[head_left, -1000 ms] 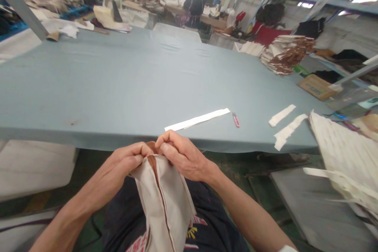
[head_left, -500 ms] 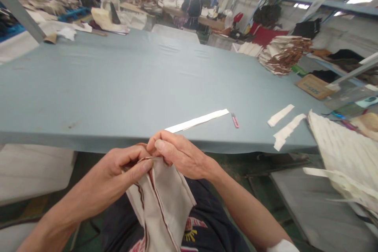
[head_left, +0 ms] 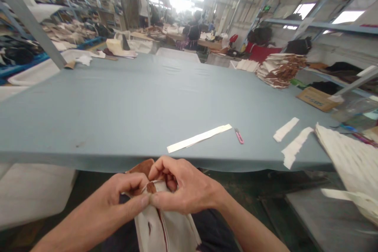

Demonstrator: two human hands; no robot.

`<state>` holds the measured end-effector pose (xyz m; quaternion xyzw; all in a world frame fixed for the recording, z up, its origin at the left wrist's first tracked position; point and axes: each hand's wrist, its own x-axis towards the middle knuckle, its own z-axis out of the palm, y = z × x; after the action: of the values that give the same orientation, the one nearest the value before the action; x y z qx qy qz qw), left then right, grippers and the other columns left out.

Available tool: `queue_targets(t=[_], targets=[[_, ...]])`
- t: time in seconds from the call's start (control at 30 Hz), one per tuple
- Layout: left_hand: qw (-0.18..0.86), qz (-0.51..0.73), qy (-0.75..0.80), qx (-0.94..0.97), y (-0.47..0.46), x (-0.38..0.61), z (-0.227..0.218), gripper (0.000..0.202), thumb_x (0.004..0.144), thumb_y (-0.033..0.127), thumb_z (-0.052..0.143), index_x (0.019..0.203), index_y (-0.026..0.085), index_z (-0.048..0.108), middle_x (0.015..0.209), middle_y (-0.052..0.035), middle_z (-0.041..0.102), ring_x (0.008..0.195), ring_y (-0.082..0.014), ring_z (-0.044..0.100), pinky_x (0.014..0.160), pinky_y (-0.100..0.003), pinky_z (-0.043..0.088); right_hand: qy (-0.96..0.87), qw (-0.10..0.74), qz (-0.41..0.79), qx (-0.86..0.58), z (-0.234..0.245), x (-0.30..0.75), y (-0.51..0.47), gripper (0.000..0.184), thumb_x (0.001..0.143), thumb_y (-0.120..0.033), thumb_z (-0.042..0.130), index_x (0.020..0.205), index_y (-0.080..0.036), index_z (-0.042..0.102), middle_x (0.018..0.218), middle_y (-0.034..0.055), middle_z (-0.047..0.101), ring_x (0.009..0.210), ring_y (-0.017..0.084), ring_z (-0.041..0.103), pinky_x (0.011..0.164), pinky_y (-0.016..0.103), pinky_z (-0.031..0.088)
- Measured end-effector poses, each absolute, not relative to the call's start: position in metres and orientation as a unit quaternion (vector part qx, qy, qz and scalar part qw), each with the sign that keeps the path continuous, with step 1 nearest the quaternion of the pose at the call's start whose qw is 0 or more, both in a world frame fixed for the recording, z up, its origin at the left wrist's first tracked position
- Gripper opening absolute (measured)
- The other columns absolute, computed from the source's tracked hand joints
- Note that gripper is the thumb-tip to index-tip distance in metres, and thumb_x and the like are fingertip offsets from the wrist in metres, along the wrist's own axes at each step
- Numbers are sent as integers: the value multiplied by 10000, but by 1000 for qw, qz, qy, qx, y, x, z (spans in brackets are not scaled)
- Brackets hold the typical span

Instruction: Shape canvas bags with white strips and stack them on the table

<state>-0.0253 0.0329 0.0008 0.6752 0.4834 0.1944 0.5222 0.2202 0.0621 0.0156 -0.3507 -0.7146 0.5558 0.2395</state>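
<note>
Both hands meet just below the near edge of the grey-blue table (head_left: 124, 106). My left hand (head_left: 124, 199) and my right hand (head_left: 184, 189) pinch the top edge of a cream cloth bag with brown trim (head_left: 165, 228), which hangs down over my lap. A brown piece of the bag sticks up between the fingers. Thumbs and forefingers of both hands are closed on the fabric. On the table beyond lie a long cream strip (head_left: 199, 138) and a small pink cutter (head_left: 239, 136).
Two short cream strips (head_left: 291, 141) lie at the table's right end. A pile of cream fabric (head_left: 348, 161) sits at the right edge. Stacked bags with brown handles (head_left: 280, 71) rest at the far right corner. A person stands at distant tables behind.
The view has tilted upward, so hands and table sit lower in the frame. My hands have closed tighter together on the bag's top edge, and more brown trim shows.
</note>
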Motion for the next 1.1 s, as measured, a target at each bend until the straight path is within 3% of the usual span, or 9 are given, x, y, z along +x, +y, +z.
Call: queue_targets(t=[0.17,0.33,0.43,0.53,0.7,0.87,0.93,1.1], targets=[[503,197,493,682,33,-25,6,507,996,665,592,735,231,564,787,15,542,742,-185,522,652,-243,456,-713,232,567,-340,16,218,63,331,873,-323,846,1114,-218,646,790,-84,584,652,96,509,587,224,420],[478,206,485,703,37,-21,17,337,996,471,582,814,227,727,793,2,665,743,-187,592,665,-238,467,-720,235,553,-348,19,216,64,301,881,-281,830,1094,-224,624,727,-115,508,599,77,445,572,212,385],[485,169,479,712,44,-23,26,338,958,446,604,710,221,643,707,25,543,652,-154,462,577,-232,367,-728,229,546,-345,22,213,66,290,869,-248,810,1076,-231,608,715,-119,507,588,80,449,568,213,382],[510,144,470,706,50,-30,33,388,964,513,653,707,224,622,683,37,447,636,-149,381,520,-223,312,-744,216,538,-333,27,207,73,293,858,-194,783,1089,-234,608,803,-92,616,628,86,495,596,214,413],[498,221,481,687,51,-36,40,500,971,666,692,730,229,728,683,13,612,616,-169,516,511,-207,473,-751,243,503,-353,38,198,86,301,884,-233,796,1147,-233,652,913,-45,679,789,138,616,702,258,498],[487,298,524,632,42,-27,33,564,938,780,710,877,226,793,829,-45,805,791,-267,761,660,-254,632,-707,279,458,-462,28,195,77,246,993,-449,785,1015,-222,695,907,-17,708,811,155,625,755,296,479],[446,308,538,645,39,-22,26,551,956,767,685,882,232,794,846,-41,813,808,-266,773,697,-250,640,-700,261,455,-484,18,196,69,288,983,-481,814,969,-219,695,904,-14,712,811,155,612,768,301,468],[378,326,543,675,27,-15,2,474,1035,660,631,837,247,757,783,-1,769,723,-224,709,641,-225,583,-662,233,483,-524,1,193,52,252,960,-397,853,918,-219,681,884,-34,697,803,138,609,800,290,471]])
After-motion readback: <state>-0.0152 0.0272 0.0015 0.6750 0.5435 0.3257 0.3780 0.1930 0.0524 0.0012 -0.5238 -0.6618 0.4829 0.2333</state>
